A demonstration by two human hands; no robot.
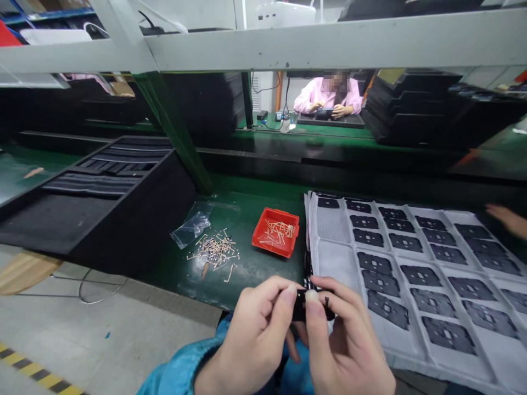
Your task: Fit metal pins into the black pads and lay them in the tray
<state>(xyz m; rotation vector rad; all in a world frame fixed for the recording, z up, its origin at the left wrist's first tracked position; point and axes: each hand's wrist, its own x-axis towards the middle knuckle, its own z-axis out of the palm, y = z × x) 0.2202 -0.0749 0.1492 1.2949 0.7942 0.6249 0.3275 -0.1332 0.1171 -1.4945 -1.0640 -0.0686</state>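
Observation:
A small flat black plastic part (300,310) is pinched between my two hands, close to the bench's front edge. My left hand (263,323) grips its left end between thumb and fingers. On the other end, my right hand (341,334) presses with the thumb, its fingers curled behind. Both hands cover much of the part. A tray of similar flat black parts (448,334) lies just right of my hands. Beyond them, a red bin (257,241) holds thin pale strips, and a pile of small pale and dark strips (218,248) lies on the green bench.
A clear plastic bag (191,227) lies by the pile. Left stands a large black box (135,225) with compartments. A green post (173,126) and white beam (288,46) cross ahead. Across the bench sits a person in pink (308,97); another person's hand (508,219) shows at right.

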